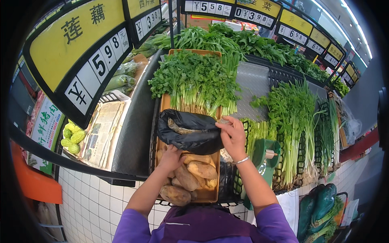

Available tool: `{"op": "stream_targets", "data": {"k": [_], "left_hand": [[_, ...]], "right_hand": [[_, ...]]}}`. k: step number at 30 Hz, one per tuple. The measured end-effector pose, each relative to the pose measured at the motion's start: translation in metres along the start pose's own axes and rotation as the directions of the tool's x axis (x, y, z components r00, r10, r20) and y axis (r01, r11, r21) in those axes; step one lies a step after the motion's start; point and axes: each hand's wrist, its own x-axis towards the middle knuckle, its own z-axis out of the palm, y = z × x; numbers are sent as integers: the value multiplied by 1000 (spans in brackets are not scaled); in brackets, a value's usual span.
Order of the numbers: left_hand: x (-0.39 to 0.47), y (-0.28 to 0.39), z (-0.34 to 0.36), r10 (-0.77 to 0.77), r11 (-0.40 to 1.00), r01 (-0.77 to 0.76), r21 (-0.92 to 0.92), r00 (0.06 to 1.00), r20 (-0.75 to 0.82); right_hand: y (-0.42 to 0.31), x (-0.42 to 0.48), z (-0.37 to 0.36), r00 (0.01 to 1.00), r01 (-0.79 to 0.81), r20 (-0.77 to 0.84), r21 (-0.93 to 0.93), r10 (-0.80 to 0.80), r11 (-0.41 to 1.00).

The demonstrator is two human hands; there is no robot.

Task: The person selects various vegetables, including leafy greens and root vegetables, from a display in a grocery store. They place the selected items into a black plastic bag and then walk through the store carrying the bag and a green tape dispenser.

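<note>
A black plastic bag point(194, 141) lies with its mouth open over the back part of an orange-brown tray point(215, 189). Pale, stringy material point(182, 129) shows inside the bag; exactly what it is, I cannot tell. My right hand point(233, 136) pinches the bag's right rim between thumb and fingers. Against the bag's lower left edge is my left hand point(170, 158), just above the lotus roots point(186, 177). Its fingertips are partly hidden, so whether it grips the bag is unclear. Several thick, brownish lotus roots fill the front of the tray.
Behind the bag are bunches of coriander point(194, 73). A green bag-roll dispenser point(266, 161) stands right of my right forearm, beside celery point(285, 121) and spring onions point(328, 133). A large price sign point(76, 45) hangs at upper left, above bitter melons point(74, 138). A black rail point(76, 164) crosses at left.
</note>
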Motion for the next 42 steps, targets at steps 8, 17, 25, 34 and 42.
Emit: {"op": "stream_targets", "data": {"k": [8,17,25,34,42], "left_hand": [[7,-3,24,10,956,-17,291,1000,24],[15,30,-10,-116,960,34,277,952,283],[-7,43,-80,-143,911,227,-344,957,253],[83,7,-78,30,973,-24,231,999,-19],[117,-32,-85,-275,955,177,237,830,486]], "right_hand": [[-34,-53,33,894,185,423,-44,-149,982],[16,-51,41,900,-58,369,-425,231,903],[-7,-69,8,835,-77,466,-429,293,900],[32,-38,40,849,-25,434,-537,302,843],[66,-18,54,616,-31,620,-597,486,801]]}}
